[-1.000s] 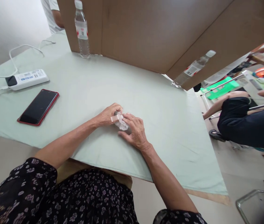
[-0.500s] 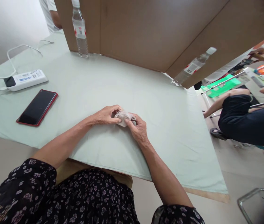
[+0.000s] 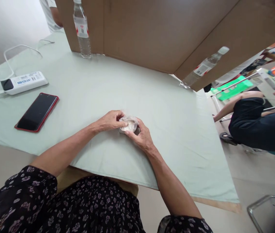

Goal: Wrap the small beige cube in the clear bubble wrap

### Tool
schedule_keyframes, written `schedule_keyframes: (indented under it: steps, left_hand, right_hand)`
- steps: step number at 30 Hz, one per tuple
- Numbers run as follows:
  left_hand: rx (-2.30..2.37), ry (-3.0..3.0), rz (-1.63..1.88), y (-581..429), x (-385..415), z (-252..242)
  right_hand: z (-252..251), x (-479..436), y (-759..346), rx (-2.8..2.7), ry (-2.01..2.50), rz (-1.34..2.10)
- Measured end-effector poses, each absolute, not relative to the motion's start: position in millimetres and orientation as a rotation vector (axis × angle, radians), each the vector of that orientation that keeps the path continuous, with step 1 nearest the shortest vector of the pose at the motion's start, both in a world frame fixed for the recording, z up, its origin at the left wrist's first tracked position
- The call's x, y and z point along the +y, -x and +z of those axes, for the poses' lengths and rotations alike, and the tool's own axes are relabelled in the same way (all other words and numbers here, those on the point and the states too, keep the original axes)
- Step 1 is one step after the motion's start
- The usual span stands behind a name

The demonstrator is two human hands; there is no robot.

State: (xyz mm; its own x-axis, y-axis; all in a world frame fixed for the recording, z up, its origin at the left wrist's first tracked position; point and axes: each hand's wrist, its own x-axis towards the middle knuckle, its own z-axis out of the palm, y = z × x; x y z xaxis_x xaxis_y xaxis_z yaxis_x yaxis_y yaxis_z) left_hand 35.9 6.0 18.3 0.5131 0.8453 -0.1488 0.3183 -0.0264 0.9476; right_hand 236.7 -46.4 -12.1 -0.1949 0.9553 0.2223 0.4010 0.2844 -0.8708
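A small crumpled clear plastic bag (image 3: pixel 129 125) with something whitish showing in it sits between my hands, low over the pale green tablecloth (image 3: pixel 118 87). My left hand (image 3: pixel 111 121) grips its left side, the thumb lying across the top. From the right, my right hand (image 3: pixel 142 136) closes on the bag, its thumb pressed against the near edge. The fingers under and behind the bag are partly hidden, and I cannot make out what the whitish content is.
At left lie a red-cased phone (image 3: pixel 37 112) and a white power strip (image 3: pixel 28 82) with cables. A brown cardboard screen (image 3: pixel 137 35) stands at the back, with one water bottle (image 3: pixel 82 32) by its left part and another bottle (image 3: pixel 202 69) at right. A seated person (image 3: pixel 261 123) is beyond the right edge.
The bag's gathered top has been spread and flattened, so the whitish content shows more. Both thumbs have shifted inward over it. The view has moved slightly.
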Motion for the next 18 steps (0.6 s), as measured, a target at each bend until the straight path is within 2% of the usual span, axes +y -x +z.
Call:
schedule_keyframes:
  steps: [12, 18]
  left_hand:
    - [0.701, -1.408, 0.506, -38, 2, 19]
    - [0.689, -1.159, 0.603, -42, 2, 11]
  right_hand:
    - [-7, -49, -237, -1.529, 1.328, 0.909]
    - [-5, -53, -237, -1.676, 1.28, 0.647]
